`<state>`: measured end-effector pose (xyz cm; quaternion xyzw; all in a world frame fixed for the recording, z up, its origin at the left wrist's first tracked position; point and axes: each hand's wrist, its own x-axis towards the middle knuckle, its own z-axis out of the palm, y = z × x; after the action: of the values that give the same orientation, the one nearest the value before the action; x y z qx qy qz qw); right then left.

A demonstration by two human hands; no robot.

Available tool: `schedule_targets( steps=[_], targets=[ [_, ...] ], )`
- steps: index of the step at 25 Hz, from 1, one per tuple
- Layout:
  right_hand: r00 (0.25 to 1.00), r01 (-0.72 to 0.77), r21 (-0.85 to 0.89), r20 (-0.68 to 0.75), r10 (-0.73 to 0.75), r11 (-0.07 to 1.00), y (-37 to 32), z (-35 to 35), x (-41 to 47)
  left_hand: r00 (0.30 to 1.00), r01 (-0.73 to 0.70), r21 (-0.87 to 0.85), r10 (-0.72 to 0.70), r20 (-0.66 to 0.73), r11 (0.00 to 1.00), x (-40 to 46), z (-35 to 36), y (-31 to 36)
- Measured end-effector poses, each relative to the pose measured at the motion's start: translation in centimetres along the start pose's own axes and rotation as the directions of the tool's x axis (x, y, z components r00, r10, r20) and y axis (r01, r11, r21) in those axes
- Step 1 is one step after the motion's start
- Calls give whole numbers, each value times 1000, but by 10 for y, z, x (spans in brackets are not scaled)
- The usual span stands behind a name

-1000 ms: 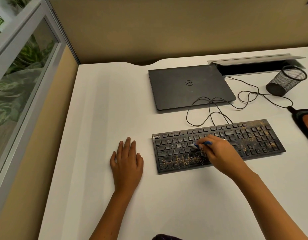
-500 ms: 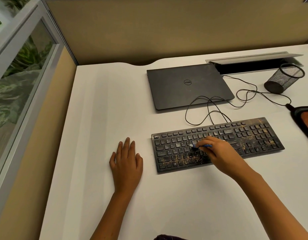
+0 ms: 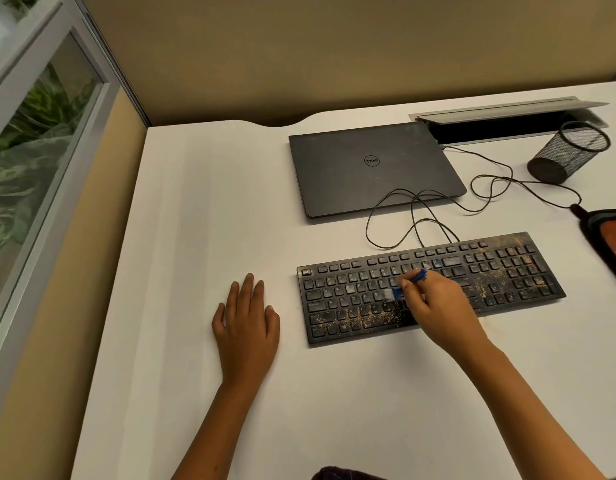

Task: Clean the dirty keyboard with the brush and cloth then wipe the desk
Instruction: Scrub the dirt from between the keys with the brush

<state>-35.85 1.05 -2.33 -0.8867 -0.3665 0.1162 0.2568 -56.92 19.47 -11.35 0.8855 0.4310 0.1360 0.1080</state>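
Brushing stage, I'd say. Right hand (image 3: 438, 306) pinches the blue brush (image 3: 408, 282) on the keyboard (image 3: 351, 299) mid-desk (image 3: 195, 202). Crumbs cover the bottom row and numpad. Left hand (image 3: 246, 327) lies flat, fingers together, beside it. Cloth (image 3: 608, 233) waits at the right edge, desk wipe not started.

The surface (image 3: 195, 237) carried one keyboard (image 3: 351, 303), one brush (image 3: 408, 283), one closed laptop (image 3: 372, 168), one mesh cup (image 3: 566, 152) at two o'clock, one cloth (image 3: 608, 233), one cable (image 3: 438, 209), and two hands: left hand (image 3: 246, 325), right hand (image 3: 441, 306).
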Motion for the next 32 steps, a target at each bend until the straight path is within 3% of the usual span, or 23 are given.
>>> schedule_targets(
  steps=[3,7,12,16,20,22,26,30,32],
  targets=[
    [993,8,60,-114,-1,998,0,-2,0,1000,6,1,-6,-12,1000,-1,0,1],
    [998,52,19,20,-52,998,4,1,1,1000,3,9,-3,-14,1000,0,1,1],
    [988,101,90,-129,-89,991,14,-4,2,1000,15,19,-15,-8,1000,-2,1,2],
    [973,231,-14,17,-231,973,23,-4,4,999,31,41,-31,5,999,-10,-1,6],
    [988,142,83,48,-147,986,24,-11,6,999,29,69,-31,21,997,-13,-1,8],
    [985,169,81,24,-172,982,26,-13,7,999,37,79,-39,20,996,-12,-1,9],
    [971,160,83,166,-172,984,26,-19,10,998,56,90,-57,8,994,-14,-2,13],
    [982,139,134,113,-154,981,24,-24,15,998,59,82,-58,-10,995,-14,-1,14],
    [965,166,93,189,-182,982,24,-22,14,998,62,80,-61,-13,995,-14,-1,13]
  ],
)
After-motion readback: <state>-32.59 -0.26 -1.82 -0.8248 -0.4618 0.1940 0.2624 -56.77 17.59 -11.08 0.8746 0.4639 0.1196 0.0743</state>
